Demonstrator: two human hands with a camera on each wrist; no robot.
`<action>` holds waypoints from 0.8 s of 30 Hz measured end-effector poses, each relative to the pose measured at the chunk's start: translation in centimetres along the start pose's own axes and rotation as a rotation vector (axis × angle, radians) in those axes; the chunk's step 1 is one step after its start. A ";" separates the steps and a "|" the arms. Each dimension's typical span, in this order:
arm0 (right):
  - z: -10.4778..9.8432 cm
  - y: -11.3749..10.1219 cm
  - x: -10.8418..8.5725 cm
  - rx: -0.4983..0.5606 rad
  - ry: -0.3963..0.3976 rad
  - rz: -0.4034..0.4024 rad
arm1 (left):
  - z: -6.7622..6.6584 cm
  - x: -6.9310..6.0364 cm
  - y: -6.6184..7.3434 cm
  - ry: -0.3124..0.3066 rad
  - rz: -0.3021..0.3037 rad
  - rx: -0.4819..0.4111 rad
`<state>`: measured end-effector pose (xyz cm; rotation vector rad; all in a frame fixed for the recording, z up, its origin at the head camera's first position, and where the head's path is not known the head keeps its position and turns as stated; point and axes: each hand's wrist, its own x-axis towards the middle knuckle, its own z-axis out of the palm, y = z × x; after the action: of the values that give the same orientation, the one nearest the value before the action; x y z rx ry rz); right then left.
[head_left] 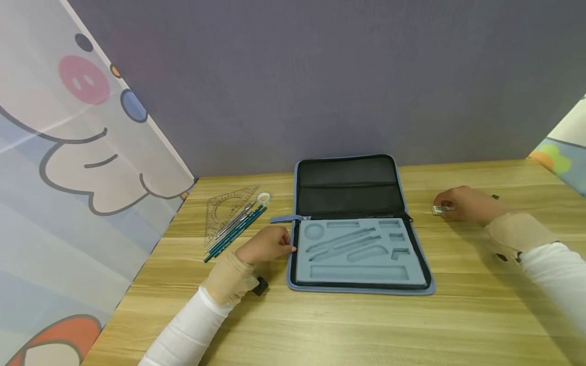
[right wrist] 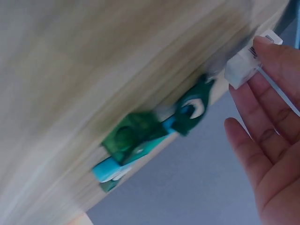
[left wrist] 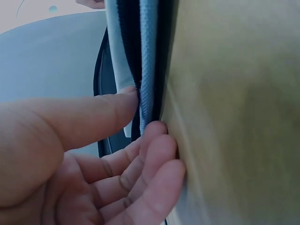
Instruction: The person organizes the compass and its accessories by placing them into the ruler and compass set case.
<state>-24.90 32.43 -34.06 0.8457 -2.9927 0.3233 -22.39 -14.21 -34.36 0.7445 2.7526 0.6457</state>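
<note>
An unzipped blue pencil case [head_left: 361, 254] lies spread on the table, its lower half filled by a light blue insert with shaped hollows. At its left edge, my left hand [head_left: 267, 245] pinches the zippered rim [left wrist: 146, 56], thumb on the inner side and fingers on the outer side. To the right of the case, my right hand [head_left: 469, 204] holds a small white eraser [right wrist: 248, 61] with a barcode between thumb and fingers, just over the tabletop. The right palm hides part of the eraser in the head view.
Left of the case lie clear rulers [head_left: 215, 208], a roll of white tape [head_left: 263, 197], silver compass-like tools [head_left: 233, 223] and green pencils [head_left: 235, 236]. Beyond my right hand are small green-and-blue items [right wrist: 136, 140], blurred. A grey partition [head_left: 343, 81] rises behind the table.
</note>
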 end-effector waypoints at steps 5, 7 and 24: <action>-0.1 -1.4 -0.1 -0.005 0.026 -0.014 | 0.1 -0.1 0.3 0.026 0.003 0.026; -0.3 -2.0 0.0 -0.008 0.036 -0.023 | 0.1 -0.1 0.5 0.031 -0.003 0.038; -1.2 -8.7 1.6 0.031 0.047 -0.122 | 0.1 -0.2 0.9 0.028 -0.004 0.065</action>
<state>-21.79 24.59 -31.11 1.0029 -2.8839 0.3815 -21.77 -13.61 -34.04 0.7486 2.8116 0.5724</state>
